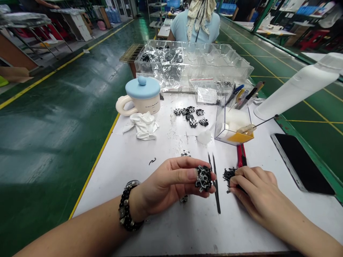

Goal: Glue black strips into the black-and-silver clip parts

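My left hand (171, 182) is closed on a small black-and-silver part (203, 178), held between thumb and fingers above the white tabletop. To the right, my right hand (254, 189) has its fingertips pinched together at the edge of a pile of small black pieces (229, 174); whatever is between them is hidden. Black tweezers (216, 192) lie between the two hands. More black-and-silver parts (193, 122) sit farther back on the table, and a few are partly covered by my left hand. One loose black piece (152, 161) lies to the left.
A lidded mug (143, 96) and crumpled white tissue (144, 126) stand back left. A clear pen box (233, 125), red cutter (241, 155), white bottle (297, 85) and phone (302, 162) are at right. Clear plastic trays (214, 67) line the far edge; a person (195, 25) sits beyond.
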Demonstrator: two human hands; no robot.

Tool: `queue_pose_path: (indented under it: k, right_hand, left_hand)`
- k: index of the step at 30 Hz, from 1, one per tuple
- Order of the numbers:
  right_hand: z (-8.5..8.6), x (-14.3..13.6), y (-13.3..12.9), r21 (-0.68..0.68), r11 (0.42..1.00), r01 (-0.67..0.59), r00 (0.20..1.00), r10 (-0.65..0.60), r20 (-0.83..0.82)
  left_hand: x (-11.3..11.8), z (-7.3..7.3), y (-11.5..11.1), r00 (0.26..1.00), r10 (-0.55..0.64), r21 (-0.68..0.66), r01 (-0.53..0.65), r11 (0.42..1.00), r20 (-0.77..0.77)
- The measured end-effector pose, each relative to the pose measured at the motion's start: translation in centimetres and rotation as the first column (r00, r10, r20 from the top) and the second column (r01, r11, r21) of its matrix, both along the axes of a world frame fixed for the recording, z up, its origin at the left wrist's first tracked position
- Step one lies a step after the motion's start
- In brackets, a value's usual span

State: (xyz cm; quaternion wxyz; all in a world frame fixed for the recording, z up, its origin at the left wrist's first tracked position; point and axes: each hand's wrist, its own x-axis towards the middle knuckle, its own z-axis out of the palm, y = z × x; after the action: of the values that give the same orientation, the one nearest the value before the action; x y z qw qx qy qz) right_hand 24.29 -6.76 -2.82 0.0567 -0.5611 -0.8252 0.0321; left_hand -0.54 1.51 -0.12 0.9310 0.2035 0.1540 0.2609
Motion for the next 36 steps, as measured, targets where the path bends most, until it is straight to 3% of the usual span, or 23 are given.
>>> queue_pose_path:
  k: [4,8,13,19,23,29,36]
  right_hand:
    - [0.1,-0.4,0.2,0.012,1.0,-0.019,1.0,0.019,0.021]
    - [0.8,0.1,0.8,0.056,0.998,-0.011,0.995,0.016,-0.101]
    - [3.7,-0.2,2.0,0.133,0.984,-0.115,0.936,0.153,-0.318]
    - [6.9,-3.8,3.3,0.121,0.963,-0.242,0.811,0.269,-0.52]
    - [6.7,-5.6,3.7,0.162,0.948,-0.275,0.717,0.314,-0.622]
    - [6.0,-5.6,3.9,0.106,0.967,-0.233,0.649,0.236,-0.724]
    - [5.4,-5.8,3.9,0.045,0.988,-0.15,0.627,0.131,-0.768]
  left_hand:
    - [0.0,0.0,-0.1,1.0,0.002,-0.009,-0.002,1.0,0.0]
    - [0.0,0.0,0.0,1.0,-0.003,-0.011,0.003,1.0,-0.016]
    - [0.2,-0.1,-0.1,0.997,0.043,-0.015,-0.044,0.999,-0.059]
    - [0.5,0.0,-0.3,0.988,0.096,-0.007,-0.097,0.995,-0.121]
    - [0.7,0.2,-0.5,0.979,0.125,-0.038,-0.132,0.991,-0.159]
    - [0.9,0.3,-0.7,0.964,0.13,-0.071,-0.15,0.986,-0.23]
    - [0.9,0.3,-0.6,0.956,0.107,-0.08,-0.133,0.988,-0.271]
